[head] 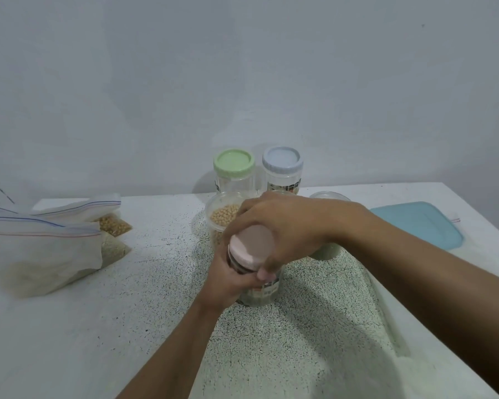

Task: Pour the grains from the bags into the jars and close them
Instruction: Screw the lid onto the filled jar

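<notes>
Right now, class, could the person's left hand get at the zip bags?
Probably yes, once it lets go: the left hand grips the pink-lidded jar, and only bare table lies between it and the zip bags.

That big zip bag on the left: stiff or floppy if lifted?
Probably floppy: the zip bag is thin film, creased and slumped on the table. Likely bottom-heavy, since its grains pool at the base, so it should sag from a top grip.
</notes>
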The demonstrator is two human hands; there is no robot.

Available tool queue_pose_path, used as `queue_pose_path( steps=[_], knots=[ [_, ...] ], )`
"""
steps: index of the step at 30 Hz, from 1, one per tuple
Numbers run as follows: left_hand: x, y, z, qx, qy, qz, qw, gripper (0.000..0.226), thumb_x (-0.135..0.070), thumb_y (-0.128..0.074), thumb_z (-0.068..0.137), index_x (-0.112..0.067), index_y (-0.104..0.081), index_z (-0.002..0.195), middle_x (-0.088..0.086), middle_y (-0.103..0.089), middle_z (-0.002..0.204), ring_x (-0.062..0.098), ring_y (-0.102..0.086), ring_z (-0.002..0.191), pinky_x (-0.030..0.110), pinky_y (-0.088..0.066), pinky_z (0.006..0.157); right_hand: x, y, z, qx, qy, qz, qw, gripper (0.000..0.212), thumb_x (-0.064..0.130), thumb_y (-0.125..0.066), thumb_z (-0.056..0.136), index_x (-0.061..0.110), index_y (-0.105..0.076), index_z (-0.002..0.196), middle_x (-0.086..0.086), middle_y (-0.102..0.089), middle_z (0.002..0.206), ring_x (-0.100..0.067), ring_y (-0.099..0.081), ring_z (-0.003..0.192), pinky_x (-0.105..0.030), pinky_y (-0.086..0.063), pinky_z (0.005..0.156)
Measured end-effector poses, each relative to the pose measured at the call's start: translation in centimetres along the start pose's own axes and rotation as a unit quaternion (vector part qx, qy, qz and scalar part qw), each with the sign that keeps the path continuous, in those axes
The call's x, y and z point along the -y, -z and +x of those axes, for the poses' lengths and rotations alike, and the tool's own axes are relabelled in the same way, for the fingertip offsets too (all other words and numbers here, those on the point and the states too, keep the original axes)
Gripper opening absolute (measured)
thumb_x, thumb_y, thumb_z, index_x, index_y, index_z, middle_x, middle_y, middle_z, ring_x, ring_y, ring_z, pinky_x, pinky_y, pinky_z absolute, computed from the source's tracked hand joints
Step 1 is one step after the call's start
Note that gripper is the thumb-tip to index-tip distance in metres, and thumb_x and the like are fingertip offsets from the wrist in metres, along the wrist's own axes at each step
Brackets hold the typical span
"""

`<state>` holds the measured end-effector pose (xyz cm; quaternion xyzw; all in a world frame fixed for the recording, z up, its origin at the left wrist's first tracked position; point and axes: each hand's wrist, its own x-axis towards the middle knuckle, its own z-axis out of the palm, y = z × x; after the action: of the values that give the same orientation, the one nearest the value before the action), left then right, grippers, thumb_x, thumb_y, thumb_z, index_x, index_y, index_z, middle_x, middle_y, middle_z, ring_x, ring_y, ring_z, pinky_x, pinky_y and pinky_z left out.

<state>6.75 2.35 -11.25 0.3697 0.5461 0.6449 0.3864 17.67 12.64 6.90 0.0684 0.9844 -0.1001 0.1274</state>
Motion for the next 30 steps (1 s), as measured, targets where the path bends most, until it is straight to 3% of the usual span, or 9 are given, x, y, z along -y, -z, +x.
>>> queue_pose_path(
  steps=[5, 8, 10, 12, 15, 18, 21, 26, 30],
  knots=[
    [0.0, -0.2, -0.2, -0.006, 0.014, -0.016, 1.0, 0.111, -0.035, -0.102, 0.044, -0.009, -0.051, 0.138, 0.014, -0.072, 0.116, 0.035, -0.069, 0.112, 0.049, -0.059, 0.091, 1.0, -1.0, 0.6, -0.062, -0.086, -0.073, 0.992, 0.077, 0.084, -0.062, 0.071, 0.039, -0.048, 0.132, 0.002, -0.048, 0.102, -0.026, -0.058, 0.101, -0.043, -0.051, 0.091],
    [0.1, -0.2, -0.2, -0.002, 0.007, 0.01, 1.0, 0.089, -0.045, -0.101, 0.043, -0.027, -0.067, 0.123, 0.012, -0.075, 0.112, 0.033, -0.071, 0.109, 0.049, -0.058, 0.092, 1.1, -2.3, 1.1, -0.089, -0.145, -0.11, 0.979, 0.092, 0.095, -0.037, 0.075, 0.025, -0.044, 0.133, -0.007, -0.053, 0.093, -0.033, -0.062, 0.093, -0.044, -0.052, 0.086],
    [0.1, -0.2, -0.1, -0.007, 0.013, 0.002, 1.0, 0.106, -0.043, -0.102, 0.043, -0.022, -0.055, 0.136, 0.016, -0.071, 0.119, 0.035, -0.068, 0.114, 0.054, -0.055, 0.098, 1.2, -2.8, 1.2, -0.11, -0.18, -0.12, 0.97, 0.098, 0.097, -0.023, 0.076, 0.018, -0.045, 0.131, -0.006, -0.052, 0.081, -0.03, -0.063, 0.085, -0.04, -0.051, 0.075],
    [0.1, -0.2, 0.0, -0.002, 0.015, -0.007, 1.0, 0.121, -0.041, -0.102, 0.044, -0.011, -0.041, 0.144, 0.02, -0.067, 0.125, 0.036, -0.066, 0.118, 0.055, -0.053, 0.1, 1.3, -2.8, 1.1, -0.125, -0.203, -0.145, 0.96, 0.101, 0.097, -0.013, 0.074, 0.013, -0.054, 0.112, -0.004, -0.055, 0.075, -0.025, -0.062, 0.074, -0.036, -0.048, 0.065],
    [-0.2, -0.3, 0.0, -0.005, 0.009, -0.005, 1.0, 0.118, -0.041, -0.102, 0.043, -0.011, -0.044, 0.141, 0.017, -0.067, 0.124, 0.034, -0.065, 0.119, 0.045, -0.056, 0.095, 0.9, -1.9, 0.4, -0.133, -0.208, -0.152, 0.957, 0.091, 0.096, -0.015, 0.076, 0.014, -0.057, 0.075, -0.003, -0.061, 0.07, -0.018, -0.058, 0.062, -0.03, -0.043, 0.056],
    [-0.3, -0.3, -0.1, -0.005, 0.006, -0.005, 1.0, 0.114, -0.046, -0.102, 0.038, -0.014, -0.05, 0.134, 0.007, -0.073, 0.117, 0.029, -0.069, 0.113, 0.038, -0.058, 0.088, -0.1, -0.9, -0.3, -0.074, -0.132, -0.052, 0.987, 0.069, 0.08, -0.046, 0.087, 0.019, -0.062, 0.114, -0.004, -0.062, 0.109, -0.025, -0.063, 0.102, -0.04, -0.05, 0.083],
    [-0.2, -0.2, -0.1, -0.009, 0.011, -0.007, 1.0, 0.119, -0.044, -0.102, 0.036, -0.01, -0.048, 0.136, 0.007, -0.071, 0.114, 0.029, -0.069, 0.111, 0.039, -0.059, 0.088, -0.5, -0.7, -0.7, 0.016, -0.017, 0.013, 1.0, 0.066, 0.059, -0.067, 0.087, 0.045, -0.042, 0.147, 0.002, -0.047, 0.138, -0.022, -0.047, 0.127, -0.043, -0.041, 0.104],
    [-0.6, -0.4, -0.3, -0.01, 0.005, 0.008, 1.0, 0.112, -0.047, -0.101, 0.037, -0.014, -0.052, 0.132, 0.009, -0.072, 0.114, 0.027, -0.07, 0.11, 0.032, -0.059, 0.083, -0.3, -2.0, -0.3, -0.053, -0.055, 0.006, 0.997, 0.061, 0.074, -0.059, 0.084, 0.044, -0.045, 0.135, 0.002, -0.044, 0.104, -0.028, -0.053, 0.103, -0.043, -0.044, 0.096],
    [-0.4, -0.4, -0.3, -0.004, 0.009, 0.021, 1.0, 0.104, -0.052, -0.1, 0.038, -0.019, -0.056, 0.127, 0.01, -0.074, 0.113, 0.031, -0.07, 0.11, 0.041, -0.059, 0.088, 0.1, -3.0, 0.7, -0.104, -0.105, -0.065, 0.987, 0.083, 0.092, -0.036, 0.08, 0.027, -0.039, 0.131, -0.01, -0.057, 0.102, -0.034, -0.06, 0.098, -0.045, -0.048, 0.088]
  ],
)
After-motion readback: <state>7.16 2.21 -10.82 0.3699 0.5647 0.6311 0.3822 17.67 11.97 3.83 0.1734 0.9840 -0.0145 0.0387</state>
